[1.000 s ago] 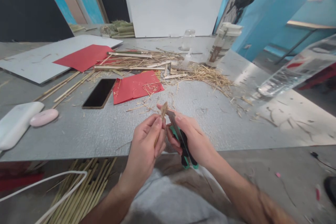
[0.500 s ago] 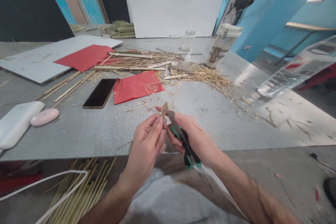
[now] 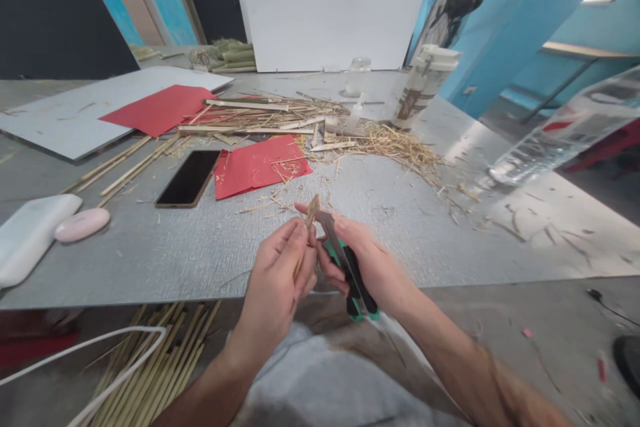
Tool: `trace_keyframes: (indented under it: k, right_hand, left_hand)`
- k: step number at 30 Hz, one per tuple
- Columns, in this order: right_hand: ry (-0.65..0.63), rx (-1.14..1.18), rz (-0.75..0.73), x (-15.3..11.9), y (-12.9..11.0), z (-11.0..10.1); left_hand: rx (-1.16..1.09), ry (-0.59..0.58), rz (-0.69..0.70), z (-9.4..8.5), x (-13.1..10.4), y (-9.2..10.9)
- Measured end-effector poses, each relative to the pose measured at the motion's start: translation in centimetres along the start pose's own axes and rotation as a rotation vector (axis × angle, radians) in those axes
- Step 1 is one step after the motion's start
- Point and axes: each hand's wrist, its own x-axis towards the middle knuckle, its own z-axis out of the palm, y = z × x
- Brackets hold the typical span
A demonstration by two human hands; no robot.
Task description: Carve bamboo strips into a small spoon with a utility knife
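Pinched between the thumb and fingers of my left hand (image 3: 283,267) is a small tan straw piece (image 3: 313,208), its tip pointing up and away. My right hand (image 3: 367,257) is wrapped round a green and black cutting tool (image 3: 354,280), whose grey metal blade part (image 3: 327,223) lies close beside the straw piece. Whether the metal touches the straw I cannot tell. Both hands are near each other over the table's front edge. Beyond them, a red paper (image 3: 260,167) carries straw scraps.
On the grey table (image 3: 200,247) are a phone (image 3: 189,178), a pink oval object (image 3: 83,225), a white case (image 3: 35,233), a straw pile (image 3: 400,143), a cup (image 3: 425,87) and a large plastic bottle (image 3: 560,127). Stalks (image 3: 155,360) lie below the edge.
The tool's handles have drawn closer together in my right hand. The straw piece has turned slightly in my left hand, and its lower part now shows below the thumb.
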Motion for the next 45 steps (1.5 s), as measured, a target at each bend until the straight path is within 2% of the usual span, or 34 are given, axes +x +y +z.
trace_keyframes:
  k: [7, 10, 14, 18, 22, 25, 30, 37, 41, 45]
  right_hand:
    - [0.063, 0.066, -0.010, -0.3, 0.7, -0.1]
    - [0.164, 0.131, -0.059, -0.2, 0.7, 0.2]
    - [0.339, -0.097, -0.111, 0.1, -0.6, 0.9]
    - [0.402, -0.283, -0.153, -0.1, -2.2, 1.1]
    - [0.352, -0.475, -0.232, -1.3, -3.2, 1.1]
    - [0.283, -0.492, -0.293, -2.0, -3.9, 1.1]
    - [0.252, -0.396, -0.279, -1.6, -4.8, 0.9]
    - [0.240, -0.265, -0.271, -0.9, -4.7, 1.0]
    - [0.217, -0.092, -0.197, -0.3, -4.5, 0.6]
    - [0.315, -0.071, -0.161, 1.8, -5.8, -1.2]
  left_hand:
    - [0.018, -0.005, -0.042, -0.3, 0.0, 0.2]
    - [0.050, -0.040, -0.066, -0.5, -0.1, 0.3]
    - [0.168, -0.038, -0.024, -0.8, -0.3, -0.2]
    - [0.220, -0.028, -0.039, -0.8, -1.0, -0.5]
    - [0.030, -0.065, -0.190, -0.2, -2.6, 0.5]
    - [-0.076, -0.039, -0.263, 0.6, -3.7, 1.9]
    - [-0.066, -0.036, -0.250, 1.2, -3.9, 2.7]
    - [0.046, -0.060, -0.130, 0.1, -3.7, 1.5]
    - [0.142, -0.086, -0.094, -0.3, -2.4, 1.8]
    - [0.370, -0.144, 0.034, 0.6, 2.3, 3.7]
